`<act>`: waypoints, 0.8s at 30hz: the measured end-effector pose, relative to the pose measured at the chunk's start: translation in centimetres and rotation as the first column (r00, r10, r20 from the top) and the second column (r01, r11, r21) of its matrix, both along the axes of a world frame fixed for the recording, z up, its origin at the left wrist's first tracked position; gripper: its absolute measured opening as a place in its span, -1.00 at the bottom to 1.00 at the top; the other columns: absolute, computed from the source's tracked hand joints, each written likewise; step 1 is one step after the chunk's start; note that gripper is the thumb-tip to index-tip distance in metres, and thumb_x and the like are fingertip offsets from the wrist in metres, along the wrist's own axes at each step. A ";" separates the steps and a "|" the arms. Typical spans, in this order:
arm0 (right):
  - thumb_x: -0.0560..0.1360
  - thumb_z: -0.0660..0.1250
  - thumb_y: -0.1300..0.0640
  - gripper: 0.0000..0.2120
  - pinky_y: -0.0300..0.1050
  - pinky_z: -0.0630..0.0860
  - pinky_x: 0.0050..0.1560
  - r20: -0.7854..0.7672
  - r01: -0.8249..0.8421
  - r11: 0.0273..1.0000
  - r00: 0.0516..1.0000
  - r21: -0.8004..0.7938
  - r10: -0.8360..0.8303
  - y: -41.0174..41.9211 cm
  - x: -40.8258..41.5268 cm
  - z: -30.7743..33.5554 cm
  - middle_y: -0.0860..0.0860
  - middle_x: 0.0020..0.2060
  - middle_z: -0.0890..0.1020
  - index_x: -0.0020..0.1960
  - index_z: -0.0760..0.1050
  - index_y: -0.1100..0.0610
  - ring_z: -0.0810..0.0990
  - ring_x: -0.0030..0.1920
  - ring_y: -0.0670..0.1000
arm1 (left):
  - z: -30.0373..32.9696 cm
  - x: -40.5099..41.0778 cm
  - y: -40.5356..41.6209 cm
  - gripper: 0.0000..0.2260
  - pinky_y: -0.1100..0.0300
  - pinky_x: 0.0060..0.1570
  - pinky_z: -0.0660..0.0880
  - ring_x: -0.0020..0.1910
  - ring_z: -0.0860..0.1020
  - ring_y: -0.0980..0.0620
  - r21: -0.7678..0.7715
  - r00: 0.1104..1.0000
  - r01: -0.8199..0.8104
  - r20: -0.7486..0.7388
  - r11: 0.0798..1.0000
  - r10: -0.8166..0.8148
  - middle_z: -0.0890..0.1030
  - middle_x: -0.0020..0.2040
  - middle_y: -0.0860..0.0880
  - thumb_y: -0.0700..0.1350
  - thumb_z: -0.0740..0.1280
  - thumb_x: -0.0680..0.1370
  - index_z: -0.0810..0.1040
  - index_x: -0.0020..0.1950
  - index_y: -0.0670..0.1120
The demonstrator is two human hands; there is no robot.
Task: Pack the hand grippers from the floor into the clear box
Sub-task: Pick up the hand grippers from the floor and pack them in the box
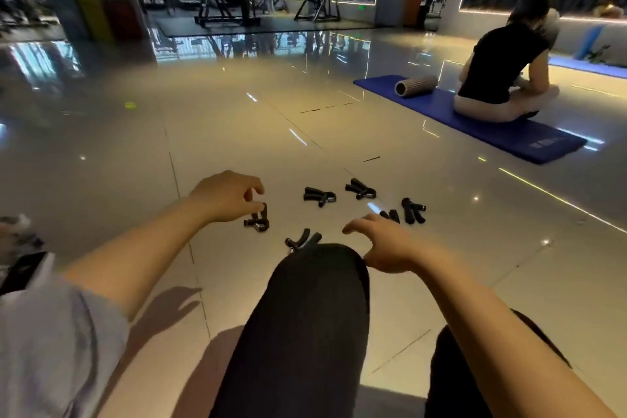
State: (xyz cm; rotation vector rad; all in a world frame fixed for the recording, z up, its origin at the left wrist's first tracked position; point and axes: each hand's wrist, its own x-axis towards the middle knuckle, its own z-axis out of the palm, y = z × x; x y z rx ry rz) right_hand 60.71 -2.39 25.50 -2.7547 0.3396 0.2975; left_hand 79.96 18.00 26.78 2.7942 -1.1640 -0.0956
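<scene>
Kneeling view: nearest hand gripper (303,240) lies on the floor (441,248) just past the knee (319,268), between both hands.
Right hand (383,243): curled loosely, holding nothing; a gripper (390,215) pokes out just beyond its fingers.
Left hand (225,195): fingertips pinching an upright gripper (258,219).
Farther: three grippers (319,196) (360,189) (413,210).
Clear box: not visible.

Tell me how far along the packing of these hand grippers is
Nothing looks packed yet, and the clear box is not in view. Six hand grippers lie on the floor. The left hand is closing its fingers on the nearest left gripper; the right hand hovers by another gripper, holding nothing. The other four lie untouched, so nearly everything is left.
</scene>
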 end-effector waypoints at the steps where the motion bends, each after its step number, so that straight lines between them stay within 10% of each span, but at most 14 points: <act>1: 0.52 0.31 0.16 -0.48 -0.02 0.33 0.34 -0.035 -0.037 0.999 0.999 -0.012 0.037 -1.4 1.4 0.3 0.02 0.44 0.24 0.43 0.25 -0.05 0.31 0.38 0.08 | -0.1 1.3 -1.4 -0.66 0.12 -0.03 0.48 0.02 0.50 0.05 0.027 1.000 0.004 -0.002 1.000 -0.004 0.55 0.06 0.05 0.12 0.26 0.53 0.44 0.28 0.07; 16: 0.51 0.33 0.03 -0.47 -0.03 0.35 0.30 -0.317 -0.136 0.991 0.939 0.004 0.130 -14.8 24.2 -10.4 0.04 0.36 0.35 0.43 0.25 -0.02 0.37 0.32 0.08 | -16.4 22.9 -13.0 -0.70 0.16 -0.14 0.44 -0.08 0.45 0.10 0.137 0.983 0.009 -0.183 0.991 0.016 0.54 0.06 0.08 0.12 0.25 0.52 0.46 0.22 0.09; 24: 0.49 0.35 0.06 -0.36 0.01 0.47 0.19 -0.504 -0.186 0.982 0.849 -0.007 0.157 -15.9 34.1 -20.3 0.05 0.39 0.27 0.48 0.14 -0.05 0.42 0.25 0.12 | -24.8 32.7 -13.4 -0.53 0.09 0.07 0.41 0.22 0.41 -0.02 0.364 0.931 -0.059 -0.315 0.930 0.183 0.37 0.30 0.03 0.14 0.26 0.53 0.30 0.41 0.10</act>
